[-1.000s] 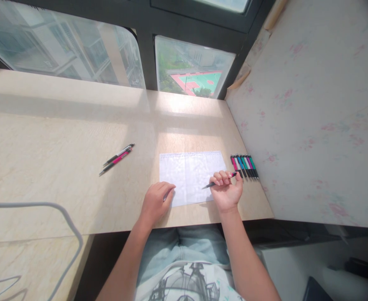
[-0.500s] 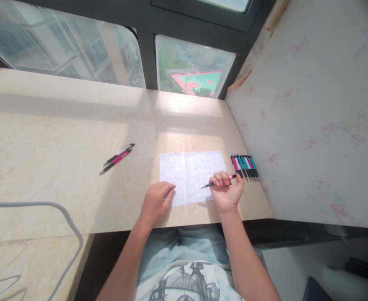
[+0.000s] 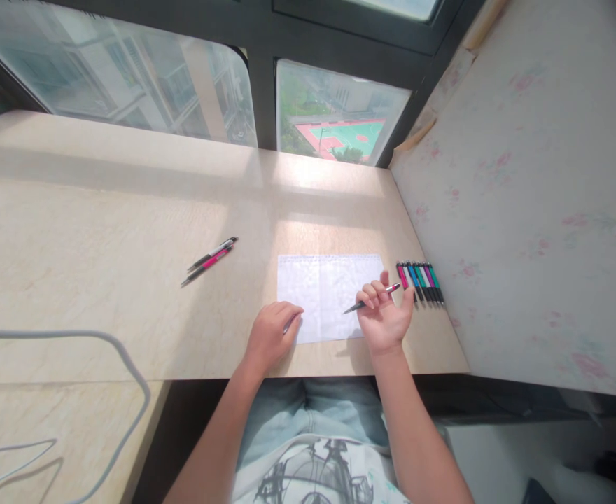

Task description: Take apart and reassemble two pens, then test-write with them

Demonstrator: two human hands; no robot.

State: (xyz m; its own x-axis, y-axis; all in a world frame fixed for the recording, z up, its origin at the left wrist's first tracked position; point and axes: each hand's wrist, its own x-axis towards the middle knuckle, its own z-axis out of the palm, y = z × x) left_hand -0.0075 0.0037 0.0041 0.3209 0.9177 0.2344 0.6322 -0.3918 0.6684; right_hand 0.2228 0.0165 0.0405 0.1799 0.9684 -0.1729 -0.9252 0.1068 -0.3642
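Observation:
My right hand is turned palm up above the right side of a white sheet of paper. Its curled fingers hold a pink and black pen, tip pointing left, while the thumb and index finger stand apart from it. My left hand rests at the sheet's lower left edge, closed on a slim, dark purplish pen that mostly hides under the fingers. Right of the paper, several coloured pens lie side by side in a neat row.
Two pens, one pink and one silver, lie on the pale table to the left. A grey cable loops over the near left. A wall bounds the right side, with a window behind.
My right thumb and index finger have lifted away from the pen, opening that side of the hand. The left hand keeps its place on the paper; the view has shifted slightly.

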